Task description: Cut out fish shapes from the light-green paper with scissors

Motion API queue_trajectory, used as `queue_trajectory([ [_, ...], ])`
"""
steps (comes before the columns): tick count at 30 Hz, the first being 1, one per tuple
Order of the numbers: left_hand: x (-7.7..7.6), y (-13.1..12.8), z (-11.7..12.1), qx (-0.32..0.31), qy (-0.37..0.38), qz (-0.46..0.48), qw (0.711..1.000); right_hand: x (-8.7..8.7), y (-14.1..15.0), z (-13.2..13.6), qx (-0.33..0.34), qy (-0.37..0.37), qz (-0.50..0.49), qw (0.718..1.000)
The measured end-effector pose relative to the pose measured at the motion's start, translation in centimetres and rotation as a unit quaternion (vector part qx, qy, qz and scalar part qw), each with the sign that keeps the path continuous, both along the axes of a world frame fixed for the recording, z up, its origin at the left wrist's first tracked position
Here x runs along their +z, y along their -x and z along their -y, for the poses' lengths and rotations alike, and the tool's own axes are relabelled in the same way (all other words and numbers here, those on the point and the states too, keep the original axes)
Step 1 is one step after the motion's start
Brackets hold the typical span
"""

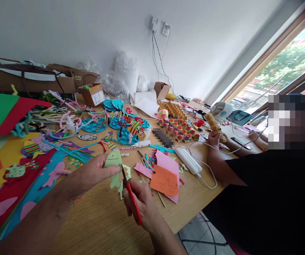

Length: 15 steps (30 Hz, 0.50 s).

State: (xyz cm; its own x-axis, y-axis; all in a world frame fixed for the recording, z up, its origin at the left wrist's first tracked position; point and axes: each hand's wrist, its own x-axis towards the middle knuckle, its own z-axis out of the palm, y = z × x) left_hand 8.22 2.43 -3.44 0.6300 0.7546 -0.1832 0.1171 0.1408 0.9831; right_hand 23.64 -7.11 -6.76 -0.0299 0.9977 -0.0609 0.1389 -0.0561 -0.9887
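Note:
My left hand (pixel 94 175) pinches a light green paper fish (pixel 113 159), which has a drawn eye and lines on it. Red-handled scissors (pixel 134 203) are in my right hand (pixel 143 202), their dark blades pointing up at the fish's right edge. A green paper offcut (pixel 126 173) hangs beside the blades, partly hidden by my right hand. To the right of my hands lie an orange paper sheet (pixel 164 180) with drawn outlines and a pink sheet (pixel 161 159) under it. A pen (pixel 146 162) rests by them among paper scraps.
A white power strip (pixel 188 160) with a cable lies to the right. Beyond it a person in black holds a piece of egg carton (pixel 213 124). Coloured sheets (pixel 11 170) cover the left side. Blue decorated discs (pixel 94 124) and painted egg-carton cups (pixel 180 129) sit farther back.

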Motion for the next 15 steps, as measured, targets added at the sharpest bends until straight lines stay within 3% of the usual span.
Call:
queue_trajectory([
  [15, -0.21, 0.15, 0.05, 0.009, -0.034, 0.006, 0.999, 0.09, 0.23, 0.0, 0.019, -0.015, -0.04, 0.999],
])
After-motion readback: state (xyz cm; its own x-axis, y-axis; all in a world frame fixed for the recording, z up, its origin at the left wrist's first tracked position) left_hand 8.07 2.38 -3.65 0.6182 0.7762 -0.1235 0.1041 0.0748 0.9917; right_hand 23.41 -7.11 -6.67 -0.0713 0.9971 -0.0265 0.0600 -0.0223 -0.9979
